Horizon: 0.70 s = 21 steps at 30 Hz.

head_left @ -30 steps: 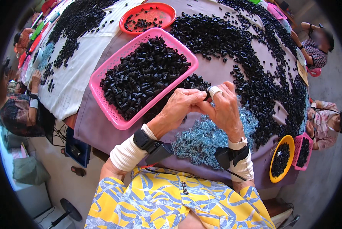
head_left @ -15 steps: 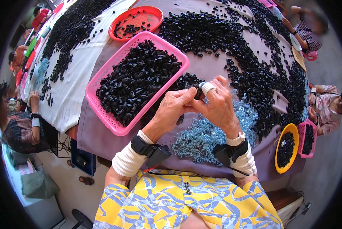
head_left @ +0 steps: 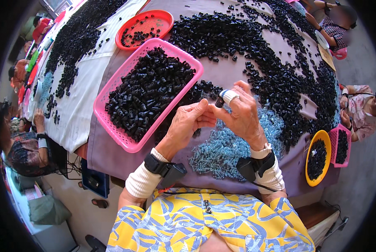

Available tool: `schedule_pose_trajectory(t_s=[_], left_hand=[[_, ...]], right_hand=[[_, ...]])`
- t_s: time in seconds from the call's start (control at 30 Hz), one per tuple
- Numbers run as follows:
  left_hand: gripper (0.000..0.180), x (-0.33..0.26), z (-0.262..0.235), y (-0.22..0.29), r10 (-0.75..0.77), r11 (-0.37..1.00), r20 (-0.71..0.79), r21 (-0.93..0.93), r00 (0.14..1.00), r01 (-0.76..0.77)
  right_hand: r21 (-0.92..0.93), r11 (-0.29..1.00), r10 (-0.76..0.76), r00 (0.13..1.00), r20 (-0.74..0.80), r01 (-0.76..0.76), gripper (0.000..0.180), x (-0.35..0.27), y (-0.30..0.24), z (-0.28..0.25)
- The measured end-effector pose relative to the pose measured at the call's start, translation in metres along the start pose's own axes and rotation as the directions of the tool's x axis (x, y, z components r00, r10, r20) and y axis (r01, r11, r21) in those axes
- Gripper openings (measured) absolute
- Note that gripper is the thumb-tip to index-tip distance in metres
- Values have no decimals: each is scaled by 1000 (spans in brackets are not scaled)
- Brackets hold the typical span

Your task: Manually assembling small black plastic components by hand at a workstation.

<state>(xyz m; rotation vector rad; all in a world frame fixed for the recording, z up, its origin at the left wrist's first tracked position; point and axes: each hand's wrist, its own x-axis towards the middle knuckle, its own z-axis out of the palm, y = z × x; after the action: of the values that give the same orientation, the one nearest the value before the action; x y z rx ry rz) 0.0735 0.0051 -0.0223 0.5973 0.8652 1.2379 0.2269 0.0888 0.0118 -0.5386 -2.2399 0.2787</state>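
Observation:
My right hand [head_left: 242, 113] is closed in a pinch on a small black plastic cord lock [head_left: 219, 102] with thumb and forefinger. A white wrap with a blue stripe covers that forefinger. Just beside it my left hand [head_left: 184, 124] has its thumb near the right thumb and its fingers curled inward; whatever they pinch is hidden. Below both hands spreads a heap of small bluish-silver coil springs [head_left: 221, 151]. To the left, a pink perforated basket [head_left: 131, 146] is full of black cord lock pieces [head_left: 148, 96].
Loose black pieces [head_left: 221, 33] cover much of the purple-covered table. A red plate [head_left: 120, 38] lies beyond the basket. At right are a yellow bowl [head_left: 327, 151] and a smaller pink basket [head_left: 339, 164]. Other people sit around the table on both sides.
My left hand has drawn slightly away from my right fingertips. The black cord lock now shows clearly in my right fingers. The whole view has shifted slightly.

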Motion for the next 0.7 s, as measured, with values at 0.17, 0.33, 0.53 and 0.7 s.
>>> schedule_pose_trajectory(t_s=[0.17, 0.33, 0.53, 0.7], left_hand=[[41, 0, -1, -1, -2, 1000, 1, -5, 1000, 2], [43, 0, -1, -1, 3, 1000, 0, 6, 1000, -3], [23, -5, 5, -7, -76, 996, 55, 47, 996, 73], [22, -8, 2, -9, -71, 995, 14, 71, 997, 70]], right_hand=[[15, 1000, -3, 1000, -22, 4, 22, 0, -1, 0], [-4, 1000, 10, 1000, -26, -10, 22, -4, 2, 4], [27, 1000, 10, 993, 121, -13, 18, -19, -2, 4], [52, 994, 77, 954, 289, -96, 26, -23, 0, 4]])
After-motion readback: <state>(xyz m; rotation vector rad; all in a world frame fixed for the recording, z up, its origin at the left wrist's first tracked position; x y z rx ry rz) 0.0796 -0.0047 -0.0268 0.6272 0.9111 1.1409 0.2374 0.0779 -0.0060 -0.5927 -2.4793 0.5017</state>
